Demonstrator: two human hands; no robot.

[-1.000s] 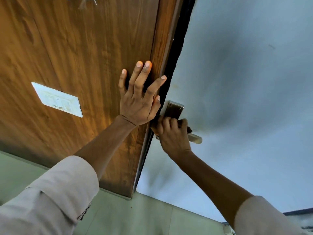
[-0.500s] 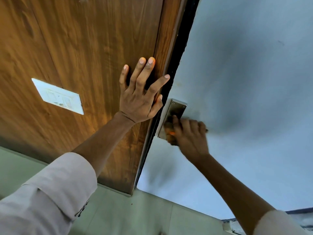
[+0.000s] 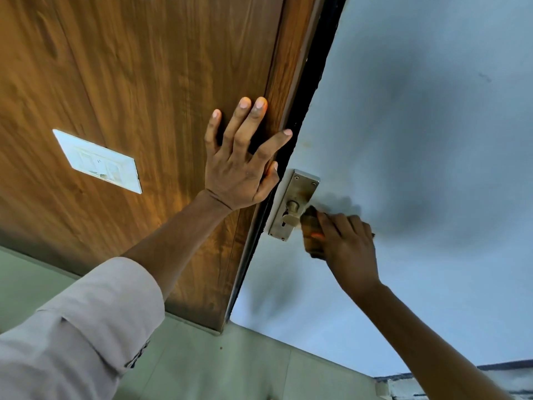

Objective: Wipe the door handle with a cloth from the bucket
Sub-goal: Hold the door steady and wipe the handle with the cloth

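The metal door handle plate (image 3: 294, 206) sits on the pale grey door (image 3: 418, 125), close to its left edge, with the lever base and keyhole showing. My right hand (image 3: 349, 243) is closed around a brownish-orange cloth (image 3: 313, 230) and wrapped over the lever, which is hidden under it. My left hand (image 3: 242, 163) lies flat with fingers spread on the brown wooden panel (image 3: 144, 82) beside the door edge, the thumb near the plate's top.
A white switch plate (image 3: 98, 161) is fixed to the wooden panel at the left. A dark gap (image 3: 305, 90) runs between panel and door. Pale green wall (image 3: 202, 365) fills the bottom.
My right hand with the cloth has slid rightward along the lever, away from the plate, uncovering the lever base and keyhole. The left hand stays pressed on the wooden panel.
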